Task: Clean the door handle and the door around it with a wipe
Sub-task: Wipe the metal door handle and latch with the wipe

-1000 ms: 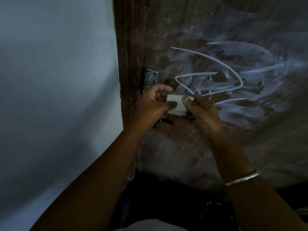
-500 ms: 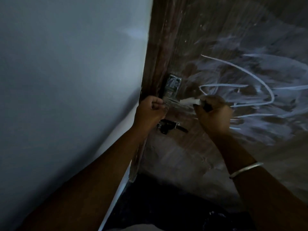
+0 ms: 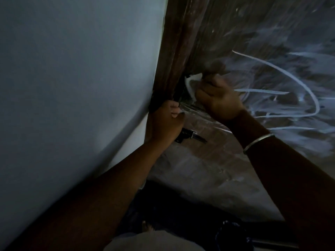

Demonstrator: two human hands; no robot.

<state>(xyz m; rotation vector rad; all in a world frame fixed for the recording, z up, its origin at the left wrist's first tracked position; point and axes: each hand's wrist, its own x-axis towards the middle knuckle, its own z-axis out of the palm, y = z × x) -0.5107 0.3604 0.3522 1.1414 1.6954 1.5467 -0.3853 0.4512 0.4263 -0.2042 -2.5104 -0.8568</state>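
White wipe point(image 3: 193, 84), pinched in the right hand point(image 3: 219, 98), is rubbing the door point(image 3: 235, 178) just above the handle point(image 3: 192, 108), whose end the left hand point(image 3: 165, 124) seems to be gripping. Wiping is under way; the next move, I judge, is calling for a sweep along the handle itself.

Two hands point(image 3: 165, 124) point(image 3: 219, 100), one wipe point(image 3: 192, 84), one door handle point(image 3: 190, 108), one door point(image 3: 235, 178), one bangle point(image 3: 257, 142)

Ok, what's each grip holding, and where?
Right grip pinches the crumpled white wipe by its right side. Left grip seems to hold the brown wooden door by its edge.
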